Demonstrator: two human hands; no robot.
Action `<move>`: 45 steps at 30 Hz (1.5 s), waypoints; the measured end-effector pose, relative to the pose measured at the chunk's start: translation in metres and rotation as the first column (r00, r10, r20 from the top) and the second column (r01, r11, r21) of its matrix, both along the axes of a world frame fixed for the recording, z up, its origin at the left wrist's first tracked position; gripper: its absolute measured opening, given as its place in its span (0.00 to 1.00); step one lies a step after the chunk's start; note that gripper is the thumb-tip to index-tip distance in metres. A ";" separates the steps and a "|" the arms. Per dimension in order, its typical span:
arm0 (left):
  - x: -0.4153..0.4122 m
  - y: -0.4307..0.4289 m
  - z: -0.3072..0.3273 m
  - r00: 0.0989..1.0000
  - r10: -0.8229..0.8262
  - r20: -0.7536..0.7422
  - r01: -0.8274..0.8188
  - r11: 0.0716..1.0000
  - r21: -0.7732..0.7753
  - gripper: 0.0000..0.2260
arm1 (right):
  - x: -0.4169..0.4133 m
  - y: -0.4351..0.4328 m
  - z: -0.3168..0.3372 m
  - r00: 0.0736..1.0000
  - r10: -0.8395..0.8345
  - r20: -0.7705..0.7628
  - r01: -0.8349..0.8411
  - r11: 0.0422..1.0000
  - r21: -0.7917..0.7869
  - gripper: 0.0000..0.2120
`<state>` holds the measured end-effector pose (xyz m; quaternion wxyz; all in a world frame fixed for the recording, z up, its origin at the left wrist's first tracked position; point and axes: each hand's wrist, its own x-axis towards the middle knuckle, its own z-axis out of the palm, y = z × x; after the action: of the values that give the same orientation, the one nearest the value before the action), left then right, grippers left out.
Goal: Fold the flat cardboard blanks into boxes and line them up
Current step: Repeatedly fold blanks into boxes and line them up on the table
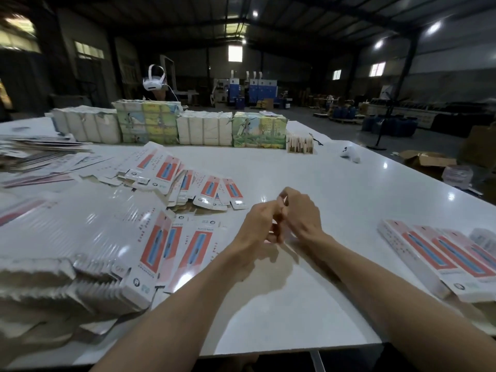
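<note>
My left hand and my right hand meet above the middle of the white table. Their fingers are curled against each other, and no cardboard shows in either hand. A thick stack of flat red-and-blue printed blanks lies to the left of my left forearm. More blanks are fanned out loosely just beyond my hands. Folded boxes lie side by side in a row at the right edge of the table.
Bundled packs of white and illustrated cartons form a wall along the far side. Beside them are small wooden pieces and a white controller. A person wearing a white headset stands behind the wall. Loose sheets lie far left.
</note>
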<state>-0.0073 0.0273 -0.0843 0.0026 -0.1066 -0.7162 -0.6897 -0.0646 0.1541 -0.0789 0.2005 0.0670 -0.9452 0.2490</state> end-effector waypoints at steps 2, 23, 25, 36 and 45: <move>0.000 0.000 -0.004 0.995 0.078 -0.069 -0.083 0.994 -0.072 0.14 | -0.005 0.000 -0.012 1.000 0.026 0.017 -0.026 0.999 -0.023 0.06; 0.066 -0.150 0.082 0.747 0.613 -0.257 -0.218 -0.140 -0.966 0.39 | -0.017 0.011 -0.022 0.979 0.191 0.064 -0.167 0.946 -0.278 0.10; 0.067 -0.154 0.081 0.744 0.605 -0.285 -0.270 -0.119 -0.956 0.28 | -0.017 0.011 -0.022 0.977 0.202 0.061 -0.178 0.943 -0.281 0.11; 0.056 -0.169 0.101 0.789 0.562 -0.248 -0.318 0.027 -0.948 0.14 | -0.015 0.011 -0.021 0.966 0.243 0.087 -0.203 0.925 -0.322 0.10; 0.035 -0.112 0.132 0.953 0.282 -0.110 -0.300 0.830 -0.470 0.04 | -0.019 0.014 -0.026 0.953 0.296 0.060 -0.252 0.889 -0.382 0.11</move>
<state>0.0275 -0.0844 0.0479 0.0940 -0.0061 -0.8727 -0.4792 -0.0833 0.1676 -0.1044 0.1169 0.1462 -0.8723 0.4516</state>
